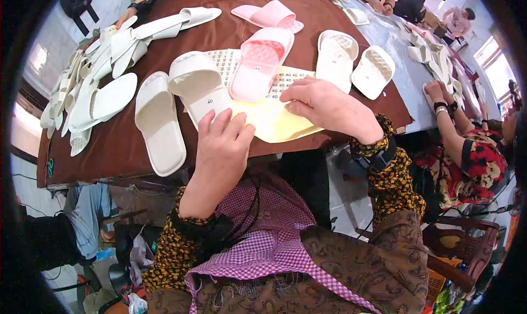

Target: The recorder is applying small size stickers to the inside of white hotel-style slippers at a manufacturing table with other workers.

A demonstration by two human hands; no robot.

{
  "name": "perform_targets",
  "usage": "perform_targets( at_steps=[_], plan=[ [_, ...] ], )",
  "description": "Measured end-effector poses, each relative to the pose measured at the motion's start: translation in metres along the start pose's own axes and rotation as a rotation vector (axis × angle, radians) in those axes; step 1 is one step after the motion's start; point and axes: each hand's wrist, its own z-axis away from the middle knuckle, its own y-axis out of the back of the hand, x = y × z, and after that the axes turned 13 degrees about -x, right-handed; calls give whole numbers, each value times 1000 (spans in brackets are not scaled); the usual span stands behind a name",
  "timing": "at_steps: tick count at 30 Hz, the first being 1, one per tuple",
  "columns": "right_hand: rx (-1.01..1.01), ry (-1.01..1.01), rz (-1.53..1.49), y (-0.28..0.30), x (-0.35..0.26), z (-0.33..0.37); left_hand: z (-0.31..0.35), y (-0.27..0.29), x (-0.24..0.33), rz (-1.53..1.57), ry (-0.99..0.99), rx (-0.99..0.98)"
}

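Note:
A white slipper (pixel 200 89) lies with its heel toward me, a small printed sticker on its insole. My left hand (pixel 220 152) rests at its heel, fingers stretched out and slightly apart. To its right is a yellow-backed sheet of small printed stickers (pixel 274 122). My right hand (pixel 324 105) bends over this sheet, thumb and index finger close together at its printed part; any sticker between them is hidden. A pink slipper (pixel 258 64) with a sticker on its insole lies partly on the sheets. Another white slipper (pixel 159 125) sits left of my left hand.
White slippers (pixel 96 97) are heaped at the left of the brown-covered table (pixel 324 12). A second pink slipper (pixel 269 15) lies farther back, and two white slippers (pixel 335 59) stand right. Other people work around the tables; a co-worker's arms (pixel 447 108) reach in at right.

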Motion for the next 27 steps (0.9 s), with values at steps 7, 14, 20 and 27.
perform_targets(
  at_steps=[7, 14, 20, 27],
  plan=[
    [172, 108, 258, -1, 18, -35, -2, 4, 5, 30, -20, -9],
    [-31, -10, 417, 9, 60, -65, -5, 3, 3, 11, -43, -32],
    [142, 107, 584, 22, 58, -49, -5, 6, 2, -19, -43, -31],
    [-23, -196, 483, 36, 67, -20, -4, 5, 3, -45, -18, -32]
  ],
)
